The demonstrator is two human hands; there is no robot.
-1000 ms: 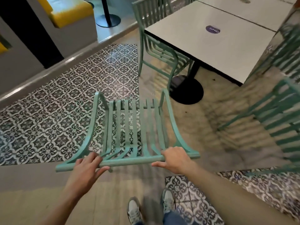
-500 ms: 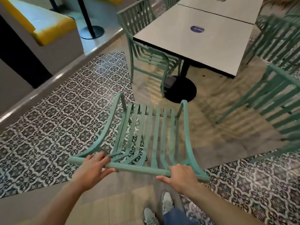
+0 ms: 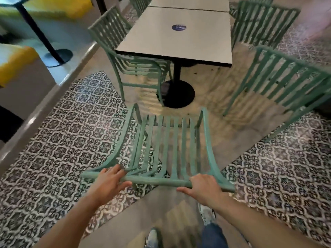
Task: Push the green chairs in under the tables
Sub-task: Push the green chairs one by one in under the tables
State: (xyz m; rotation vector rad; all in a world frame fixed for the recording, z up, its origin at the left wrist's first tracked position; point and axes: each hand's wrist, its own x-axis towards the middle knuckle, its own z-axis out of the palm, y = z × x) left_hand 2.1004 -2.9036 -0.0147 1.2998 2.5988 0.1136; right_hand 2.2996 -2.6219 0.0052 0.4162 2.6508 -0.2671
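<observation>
The green chair (image 3: pixel 166 149) stands on the floor just near of the table (image 3: pixel 179 38), its seat facing the table's black base (image 3: pixel 176 93) and not yet under the top. The left hand (image 3: pixel 109 183) grips the top rail of the chair's back near its left end, fingers curled over it. The right hand (image 3: pixel 204 188) grips the same rail near its right end. Another chair (image 3: pixel 125 56) sits tucked at the table's left side, and one more (image 3: pixel 279 81) stands to the right.

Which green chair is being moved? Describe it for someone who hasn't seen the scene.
Start at the grey table with the round blue sticker. The chair stands in front of its near edge, seat facing it. It alone has both hands on its top rail: left hand, right hand.
</observation>
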